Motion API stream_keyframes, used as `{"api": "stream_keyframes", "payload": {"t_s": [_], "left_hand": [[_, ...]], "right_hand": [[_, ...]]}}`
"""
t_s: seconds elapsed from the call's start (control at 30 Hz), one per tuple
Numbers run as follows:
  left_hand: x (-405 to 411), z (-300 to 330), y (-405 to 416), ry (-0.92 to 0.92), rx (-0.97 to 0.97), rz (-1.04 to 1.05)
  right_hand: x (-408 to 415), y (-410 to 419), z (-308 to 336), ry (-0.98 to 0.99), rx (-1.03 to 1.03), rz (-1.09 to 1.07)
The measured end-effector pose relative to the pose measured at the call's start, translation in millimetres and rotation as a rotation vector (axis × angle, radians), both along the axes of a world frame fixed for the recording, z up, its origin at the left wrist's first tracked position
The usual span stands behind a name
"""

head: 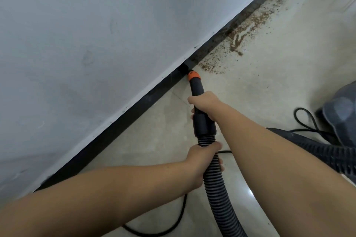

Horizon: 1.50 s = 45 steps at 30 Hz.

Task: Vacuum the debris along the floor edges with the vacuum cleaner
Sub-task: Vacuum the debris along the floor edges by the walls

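Note:
A black vacuum wand (197, 86) with an orange collar (194, 75) points at the black skirting (134, 106) where floor meets wall. Its nozzle tip (185, 67) touches the skirting. My right hand (205, 105) grips the wand's black handle. Lower down, my left hand (202, 159) holds the ribbed black hose (215, 194) just below the cuff. Brown crumbly debris (240, 38) lies in a band along the floor edge, beyond the nozzle toward the upper right. The floor edge behind the nozzle, toward the lower left, looks free of debris.
A grey-white wall (86, 34) fills the left. On the pale floor (269, 82) at right sits a dark grey vacuum body (341, 109), with a thin black cable (306, 121) looped beside it. Another cable (173, 223) runs under my left arm. The hose (327, 152) curves back to the right.

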<state>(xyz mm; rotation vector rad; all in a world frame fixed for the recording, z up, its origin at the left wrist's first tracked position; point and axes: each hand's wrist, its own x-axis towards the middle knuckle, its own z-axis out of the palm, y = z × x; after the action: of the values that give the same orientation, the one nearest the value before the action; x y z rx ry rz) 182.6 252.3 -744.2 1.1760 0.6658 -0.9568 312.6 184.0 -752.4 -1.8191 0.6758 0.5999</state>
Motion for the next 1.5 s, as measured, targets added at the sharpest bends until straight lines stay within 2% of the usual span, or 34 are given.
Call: {"api": "stream_keyframes", "payload": {"t_s": [0.27, 0.5, 0.67, 1.0, 1.5], "left_hand": [[-34, 12, -7, 0.013, -0.005, -0.096], [-51, 26, -19, 0.027, -0.075, -0.244], [-52, 30, -30, 0.040, -0.091, -0.276], [-19, 18, -31, -0.014, -0.061, -0.202], [29, -10, -15, -0.032, -0.015, -0.003]], "right_hand": [[-38, -11, 13, 0.111, 0.104, 0.092], [-64, -47, 23, 0.121, 0.013, -0.071], [-69, -65, 21, 0.119, -0.031, -0.153], [-30, -59, 18, 0.081, 0.012, -0.121], [32, -16, -2, -0.018, -0.089, 0.007]]}}
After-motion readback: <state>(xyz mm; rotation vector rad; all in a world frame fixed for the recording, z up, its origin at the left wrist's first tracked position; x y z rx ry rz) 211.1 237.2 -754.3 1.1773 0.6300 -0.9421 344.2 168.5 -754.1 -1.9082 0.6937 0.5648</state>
